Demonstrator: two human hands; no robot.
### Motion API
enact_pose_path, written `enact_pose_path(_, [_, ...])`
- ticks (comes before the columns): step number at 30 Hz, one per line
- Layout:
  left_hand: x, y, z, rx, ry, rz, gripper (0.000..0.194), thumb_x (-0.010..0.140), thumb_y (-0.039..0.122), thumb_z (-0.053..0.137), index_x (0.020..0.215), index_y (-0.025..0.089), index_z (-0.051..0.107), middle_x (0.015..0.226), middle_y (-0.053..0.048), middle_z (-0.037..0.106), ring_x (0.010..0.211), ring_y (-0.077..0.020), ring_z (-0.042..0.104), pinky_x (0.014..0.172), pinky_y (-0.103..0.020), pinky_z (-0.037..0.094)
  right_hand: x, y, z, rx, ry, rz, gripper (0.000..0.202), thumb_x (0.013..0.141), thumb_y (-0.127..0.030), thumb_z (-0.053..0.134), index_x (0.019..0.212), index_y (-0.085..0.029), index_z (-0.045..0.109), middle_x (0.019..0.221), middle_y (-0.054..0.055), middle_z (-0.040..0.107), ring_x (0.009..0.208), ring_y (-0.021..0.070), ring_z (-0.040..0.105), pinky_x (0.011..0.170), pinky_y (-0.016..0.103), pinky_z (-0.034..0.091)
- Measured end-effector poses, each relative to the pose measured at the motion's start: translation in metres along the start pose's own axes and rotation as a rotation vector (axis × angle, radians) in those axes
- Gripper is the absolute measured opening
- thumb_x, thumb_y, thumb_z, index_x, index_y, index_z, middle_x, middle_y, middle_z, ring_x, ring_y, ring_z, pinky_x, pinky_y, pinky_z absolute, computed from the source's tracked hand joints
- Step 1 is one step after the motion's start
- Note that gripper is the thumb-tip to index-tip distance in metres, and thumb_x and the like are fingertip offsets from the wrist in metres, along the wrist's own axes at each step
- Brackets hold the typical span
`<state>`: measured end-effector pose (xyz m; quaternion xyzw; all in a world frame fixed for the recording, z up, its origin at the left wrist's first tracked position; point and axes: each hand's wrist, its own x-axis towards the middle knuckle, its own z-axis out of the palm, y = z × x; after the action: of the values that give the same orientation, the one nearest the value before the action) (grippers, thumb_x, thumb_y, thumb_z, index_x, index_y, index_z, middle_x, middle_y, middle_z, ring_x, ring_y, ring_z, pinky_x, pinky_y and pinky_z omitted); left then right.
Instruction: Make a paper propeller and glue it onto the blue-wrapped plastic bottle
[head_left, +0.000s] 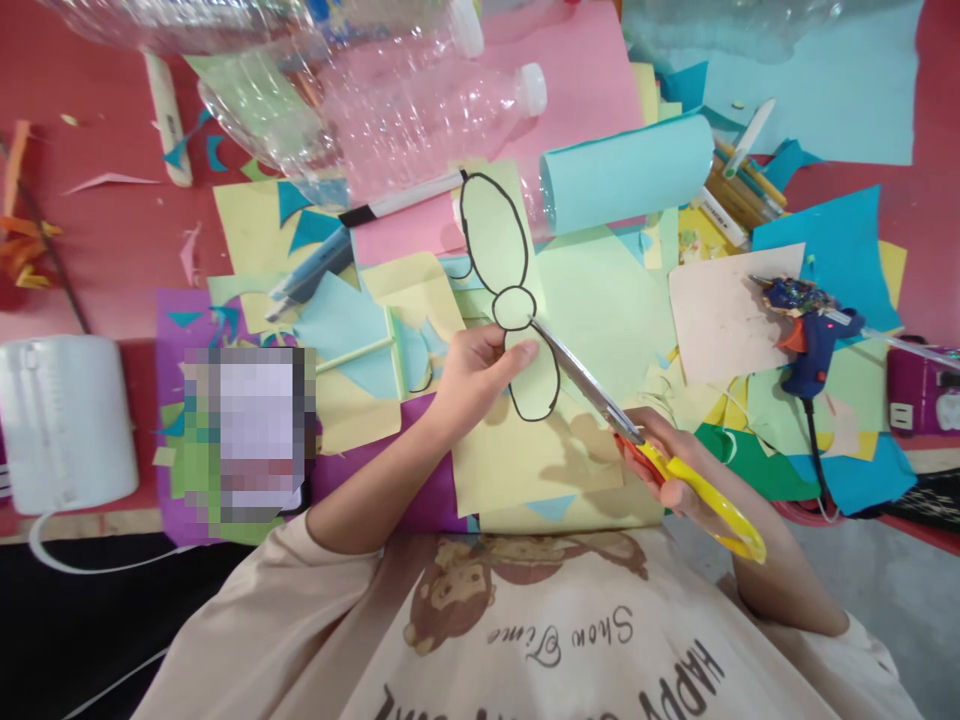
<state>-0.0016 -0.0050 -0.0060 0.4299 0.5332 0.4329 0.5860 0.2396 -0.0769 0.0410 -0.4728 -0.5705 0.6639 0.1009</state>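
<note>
Between the fingers and thumb of my left hand (487,370) is a pale green paper cutout (496,235). Black marker outlines on it form two long loops joined by a small circle, like a bow. My right hand (664,460) grips yellow and red-handled scissors (592,385). Their long metal blades look closed or nearly so, and the tips touch or overlap the paper near the small circle. Sheets of yellow paper (517,470) and light green paper (607,320) lie beneath. A black-and-white marker (405,200) rests just beyond the cutout.
Clear plastic bottles (435,110) lie at the back beside a rolled light blue paper tube (630,175). A blue glue gun (814,335) with a cord sits at right on paper scraps. At left are a phone (256,430), blurred, and a white box-shaped device (67,425).
</note>
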Motion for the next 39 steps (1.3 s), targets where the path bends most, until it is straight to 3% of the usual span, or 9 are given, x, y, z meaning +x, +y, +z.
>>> enact_pose_path(7, [0.000,-0.004,-0.001,-0.041,-0.029,-0.005,0.035,0.071,0.037,0.074,0.053,0.017,0.051,0.048,0.004,0.043,0.043,-0.0068,0.039,0.041,-0.023,0.027,-0.002,0.014,0.003,0.116,0.035,0.010,0.077,0.071,-0.084,0.044,0.119,-0.024,0.046,0.065,-0.007,0.037,0.054,0.0091,0.028,0.046,0.023,0.022])
enact_pose_path(17, [0.000,-0.004,-0.001,-0.084,-0.059,-0.034,0.037,0.072,0.039,0.073,0.053,0.018,0.049,0.046,0.004,0.042,0.042,-0.0079,0.041,0.040,-0.024,0.026,-0.003,0.010,0.001,0.147,0.033,0.026,0.076,0.069,-0.083,0.045,0.119,-0.025,0.046,0.065,-0.007,0.036,0.052,0.0084,0.027,0.042,0.021,0.021])
enact_pose_path(30, [0.002,0.003,0.001,-0.079,-0.099,-0.062,0.037,0.072,0.034,0.065,0.050,0.019,0.040,0.044,0.006,0.035,0.040,-0.0062,0.035,0.040,-0.025,0.022,-0.002,0.001,-0.003,0.086,0.009,0.060,0.077,0.068,-0.086,0.043,0.112,-0.023,0.048,0.066,-0.006,0.036,0.052,0.0088,0.028,0.044,0.022,0.021])
enact_pose_path(39, [0.001,0.005,0.001,-0.057,-0.118,-0.073,0.039,0.073,0.035,0.064,0.050,0.019,0.037,0.046,0.006,0.031,0.041,-0.0061,0.032,0.042,-0.026,0.020,-0.002,-0.003,-0.005,-0.015,0.018,0.056,0.072,0.073,-0.084,0.043,0.111,-0.023,0.046,0.067,-0.006,0.040,0.057,0.0109,0.031,0.050,0.024,0.027])
